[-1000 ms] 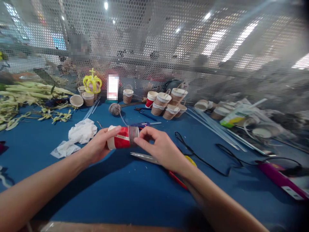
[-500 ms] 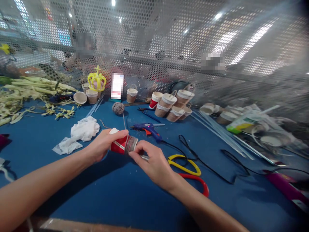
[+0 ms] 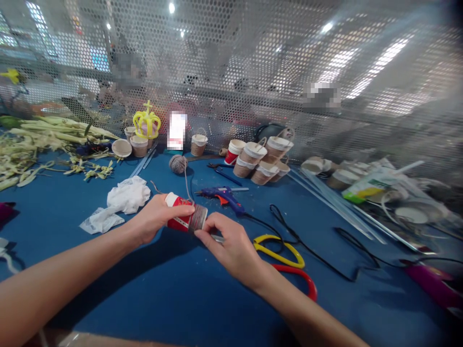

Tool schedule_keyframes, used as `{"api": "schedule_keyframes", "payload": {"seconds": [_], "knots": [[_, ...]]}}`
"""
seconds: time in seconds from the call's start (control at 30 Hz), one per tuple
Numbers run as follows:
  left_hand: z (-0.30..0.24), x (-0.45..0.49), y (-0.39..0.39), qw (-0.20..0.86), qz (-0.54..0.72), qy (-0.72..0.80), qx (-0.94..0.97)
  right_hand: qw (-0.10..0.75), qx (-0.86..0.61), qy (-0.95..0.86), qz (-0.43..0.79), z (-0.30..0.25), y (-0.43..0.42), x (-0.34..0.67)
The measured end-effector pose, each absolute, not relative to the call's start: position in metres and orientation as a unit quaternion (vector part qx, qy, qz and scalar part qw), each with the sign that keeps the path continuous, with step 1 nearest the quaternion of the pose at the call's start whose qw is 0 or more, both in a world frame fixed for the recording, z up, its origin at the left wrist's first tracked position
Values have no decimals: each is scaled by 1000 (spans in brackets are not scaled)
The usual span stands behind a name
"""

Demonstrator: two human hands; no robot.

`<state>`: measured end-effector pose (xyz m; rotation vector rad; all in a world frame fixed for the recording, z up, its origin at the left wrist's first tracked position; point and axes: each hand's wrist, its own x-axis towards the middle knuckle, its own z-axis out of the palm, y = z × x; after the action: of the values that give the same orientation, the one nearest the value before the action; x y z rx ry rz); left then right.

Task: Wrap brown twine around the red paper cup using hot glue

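A red paper cup (image 3: 178, 222) lies tilted on its side in the air, with grey yarn (image 3: 197, 218) wound in a band near its white rim. My left hand (image 3: 158, 215) is closed around the cup, its thumb stretched along the side by the yarn. At the rim end, my right hand (image 3: 231, 246) has thumb and forefinger closed on the cup's edge. From the wound band a strand runs back to a grey yarn ball (image 3: 178, 164) on the table. Scissors (image 3: 301, 261) with one yellow and one red handle lie partly under my right forearm.
Beyond my hands a blue glue gun (image 3: 226, 196) lies with its black cord trailing right. Several wrapped cups (image 3: 253, 153) are stacked at the back, before a perforated metal screen (image 3: 224, 58). White crumpled cloth (image 3: 128, 195) lies left, clear glue sticks (image 3: 333, 202) right.
The yarn strand hangs slightly more curved than before. Both hands keep nearly the same hold on the cup, while the whole view has shifted a little.
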<state>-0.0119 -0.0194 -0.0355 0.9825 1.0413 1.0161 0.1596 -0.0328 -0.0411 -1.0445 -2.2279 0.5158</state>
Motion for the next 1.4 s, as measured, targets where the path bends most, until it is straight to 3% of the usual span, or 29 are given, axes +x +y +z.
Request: {"api": "schedule_keyframes", "payload": {"seconds": [0.23, 0.4, 0.63, 0.83, 1.0, 1.1, 1.27, 1.4], "knots": [[-36, -10, -19, 625, 456, 473, 422, 279, -458, -809, 242, -30, -24, 165], [-37, -12, -16, 563, 476, 500, 455, 309, -535, -755, 221, -9, -1, 184], [-39, -9, -20, 534, 454, 492, 516, 220, -452, -835, 225, -3, 6, 158], [-40, -9, -22, 547, 435, 483, 527, 212, -379, -816, 382, -3, 8, 133], [-44, -9, -20, 562, 431, 486, 512, 228, -367, -785, 445, 1, 5, 124], [-46, -9, -19, 570, 445, 478, 499, 237, -394, -791, 402, 3, 12, 132], [-43, -9, -19, 574, 448, 488, 481, 269, -584, -753, 139, 4, 40, 172], [-39, -11, -18, 576, 432, 501, 481, 246, -646, -718, 80, -16, 58, 200]]}}
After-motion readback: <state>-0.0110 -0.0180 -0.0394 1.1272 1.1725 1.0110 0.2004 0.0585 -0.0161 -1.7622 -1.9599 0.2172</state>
